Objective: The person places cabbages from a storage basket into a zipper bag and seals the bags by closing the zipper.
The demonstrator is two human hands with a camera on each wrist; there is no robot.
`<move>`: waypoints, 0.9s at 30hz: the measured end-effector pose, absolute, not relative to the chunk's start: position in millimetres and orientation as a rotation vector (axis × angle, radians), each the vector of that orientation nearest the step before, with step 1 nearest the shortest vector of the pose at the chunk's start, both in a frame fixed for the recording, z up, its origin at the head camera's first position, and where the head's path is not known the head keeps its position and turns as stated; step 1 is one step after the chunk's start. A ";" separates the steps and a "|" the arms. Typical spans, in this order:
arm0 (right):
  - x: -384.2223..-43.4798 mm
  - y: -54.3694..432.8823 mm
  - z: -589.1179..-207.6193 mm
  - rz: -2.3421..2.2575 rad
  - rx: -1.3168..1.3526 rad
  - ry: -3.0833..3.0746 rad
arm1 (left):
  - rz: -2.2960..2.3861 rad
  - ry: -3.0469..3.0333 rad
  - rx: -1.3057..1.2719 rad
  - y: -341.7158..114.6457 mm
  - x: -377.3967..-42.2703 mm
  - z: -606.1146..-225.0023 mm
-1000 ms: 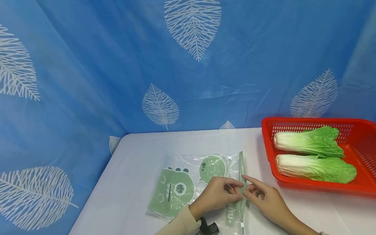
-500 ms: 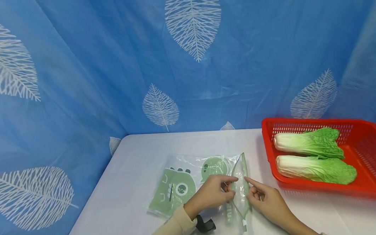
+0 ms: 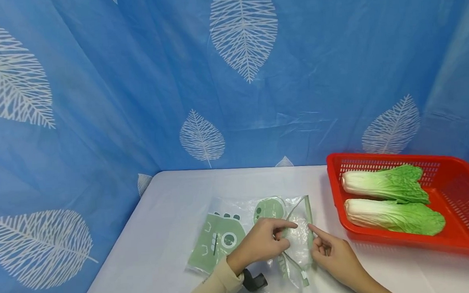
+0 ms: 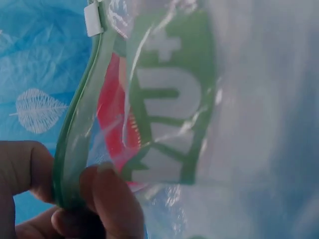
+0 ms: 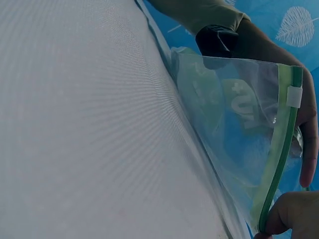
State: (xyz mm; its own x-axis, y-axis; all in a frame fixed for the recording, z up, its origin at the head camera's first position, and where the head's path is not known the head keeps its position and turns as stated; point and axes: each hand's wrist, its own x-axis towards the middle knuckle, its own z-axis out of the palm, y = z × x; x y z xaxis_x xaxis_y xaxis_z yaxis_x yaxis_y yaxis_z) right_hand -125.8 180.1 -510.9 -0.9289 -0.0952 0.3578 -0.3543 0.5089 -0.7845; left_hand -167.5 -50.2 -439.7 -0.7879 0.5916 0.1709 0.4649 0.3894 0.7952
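Note:
A clear slider zip bag (image 3: 227, 240) with green cartoon prints lies flat on the white table, its mouth toward the right. My left hand (image 3: 261, 242) pinches the near-left lip of that mouth between thumb and fingers, index finger stretched out. On the opposite lip my right hand (image 3: 336, 256) grips the green zip strip, its index finger also extended. Between the two hands the mouth gapes wide. The white slider (image 5: 294, 96) sits at the near end of the zip. In the left wrist view, thumb and fingertips (image 4: 114, 204) hold the green-edged lip.
To the right stands a red plastic basket (image 3: 406, 237) with two Chinese cabbages (image 3: 393, 215) lying in it. A black device (image 3: 254, 281) is strapped at the left wrist. Blue leaf-patterned curtain (image 3: 155, 80) hangs behind and left of the white table (image 3: 145, 257).
One second ago the two lips lay together with the hands touching near them. My hands have drawn apart, left hand leftward, and the bag's mouth has spread open.

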 end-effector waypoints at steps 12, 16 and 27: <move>-125.9 182.9 -507.6 1.460 0.328 -2.490 | 1.295 2.586 0.865 -72.9 -176.7 -429.7; -127.1 183.5 -505.5 1.474 0.272 -2.500 | 1.276 2.656 0.925 -72.4 -176.4 -428.3; -127.2 185.5 -507.4 1.510 0.232 -2.520 | 0.834 2.504 1.094 -81.2 -179.9 -432.0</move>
